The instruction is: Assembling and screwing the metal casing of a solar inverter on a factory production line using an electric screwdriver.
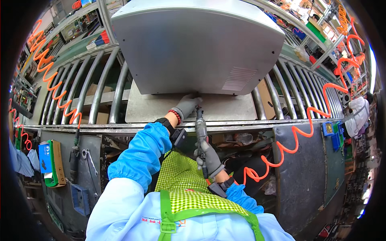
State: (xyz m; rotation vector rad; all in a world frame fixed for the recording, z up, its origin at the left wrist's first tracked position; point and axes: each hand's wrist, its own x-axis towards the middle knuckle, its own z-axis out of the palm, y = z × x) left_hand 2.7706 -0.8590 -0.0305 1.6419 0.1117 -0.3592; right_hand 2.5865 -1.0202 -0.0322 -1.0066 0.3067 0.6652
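A large silver metal housing stands on a flat metal plate over the roller conveyor. My left hand, in a grey glove, rests against the housing's lower front edge, fingers curled on it. My right hand, also gloved, grips a grey pneumatic screwdriver held upright, its tip meeting the housing's bottom edge just right of my left hand. An orange coiled air hose trails from the tool's base to the right.
Conveyor rollers run left and right of the housing. A dark bench panel on the left holds a second driver, wrenches and a green box. Another orange coil hangs at left. A person in white works at far right.
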